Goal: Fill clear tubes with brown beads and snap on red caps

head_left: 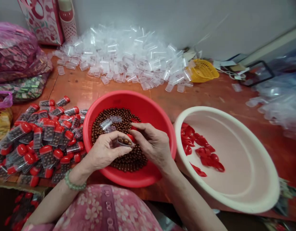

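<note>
My left hand (107, 151) is closed around a small clear plastic tube (124, 141) filled with brown beads, held over a red basin (148, 106). My right hand (152, 142) pinches a red cap (131, 137) against the tube's mouth. The basin holds a heap of brown beads (119, 123) with a few empty clear tubes (111, 123) lying on top.
A pile of filled, red-capped tubes (42, 138) lies to the left. A cream basin (253, 154) at the right holds loose red caps (201, 150). A heap of empty clear tubes (124, 61) spreads along the back, beside a yellow basket (204, 70). Plastic bags (15, 54) sit far left.
</note>
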`<state>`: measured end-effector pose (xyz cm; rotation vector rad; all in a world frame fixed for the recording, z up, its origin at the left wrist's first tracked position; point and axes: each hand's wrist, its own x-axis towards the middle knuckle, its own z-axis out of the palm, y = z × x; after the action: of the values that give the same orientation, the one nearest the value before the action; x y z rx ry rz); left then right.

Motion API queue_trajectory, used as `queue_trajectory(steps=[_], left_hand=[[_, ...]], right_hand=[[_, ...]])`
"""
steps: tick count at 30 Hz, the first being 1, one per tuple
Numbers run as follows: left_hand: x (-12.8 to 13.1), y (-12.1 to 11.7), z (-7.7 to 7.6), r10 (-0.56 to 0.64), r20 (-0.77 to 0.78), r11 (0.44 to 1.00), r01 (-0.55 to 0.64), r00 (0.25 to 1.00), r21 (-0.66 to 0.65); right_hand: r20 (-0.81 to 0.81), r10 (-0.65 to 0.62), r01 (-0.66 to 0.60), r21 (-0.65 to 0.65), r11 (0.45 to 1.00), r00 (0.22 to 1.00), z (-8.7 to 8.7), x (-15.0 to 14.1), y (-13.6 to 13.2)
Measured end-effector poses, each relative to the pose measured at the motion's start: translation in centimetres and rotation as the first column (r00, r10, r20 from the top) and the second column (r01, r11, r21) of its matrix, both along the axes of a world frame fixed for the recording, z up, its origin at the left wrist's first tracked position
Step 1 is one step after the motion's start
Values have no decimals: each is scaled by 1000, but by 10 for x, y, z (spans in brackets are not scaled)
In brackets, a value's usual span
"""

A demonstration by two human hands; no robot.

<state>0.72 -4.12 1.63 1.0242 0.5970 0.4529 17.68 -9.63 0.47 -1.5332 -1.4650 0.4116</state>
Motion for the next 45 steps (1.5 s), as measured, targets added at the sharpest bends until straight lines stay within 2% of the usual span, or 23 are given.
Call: queue_trajectory(steps=[4, 8, 10, 15, 23, 25, 28, 32, 35, 38, 42, 45], left_hand=[[-4, 1, 4, 34, 0, 999, -34, 999, -3], [-7, 6, 11, -30, 20, 1000, 30, 999, 8], [-8, 10, 12, -48, -1, 998, 48, 999, 52], [-7, 18, 3, -39, -121, 989, 56, 992, 134], [-4, 19, 11, -56, -101, 986, 71, 993, 153], [-3, 20, 10, -47, -84, 991, 57, 995, 122], [-2, 20, 5, -96, -87, 988, 105, 992, 112], [-2, 18, -2, -81, -99, 976, 99, 992, 194], [-2, 19, -5, -90, -111, 965, 114, 990, 234], [-3, 20, -7, -87, -99, 967, 108, 991, 233], [-4, 21, -10, -77, -126, 960, 108, 989, 260], [-5, 21, -9, -77, -151, 963, 113, 986, 245]], right_hand=[[-54, 219, -223, -93, 970, 974, 9, 7, -5], [-298, 244, -295, -140, 945, 923, 12, 10, -6], [-405, 190, -271, -153, 950, 894, 11, 10, -7], [-560, -4, -96, -148, 984, 828, 7, 10, -9], [-576, -42, -20, -101, 995, 816, 2, 3, -4], [-566, -28, -28, -90, 996, 824, 2, 3, -3], [-518, 26, -64, -56, 996, 855, 4, 2, -2], [-326, 119, -121, 14, 993, 938, 15, -2, 0], [-157, 177, -175, 27, 984, 972, 23, -6, 3], [-12, 219, -219, 11, 976, 976, 26, -6, 4], [92, 260, -261, 1, 965, 961, 27, -1, 0], [148, 234, -229, -46, 972, 961, 30, 11, -9]])
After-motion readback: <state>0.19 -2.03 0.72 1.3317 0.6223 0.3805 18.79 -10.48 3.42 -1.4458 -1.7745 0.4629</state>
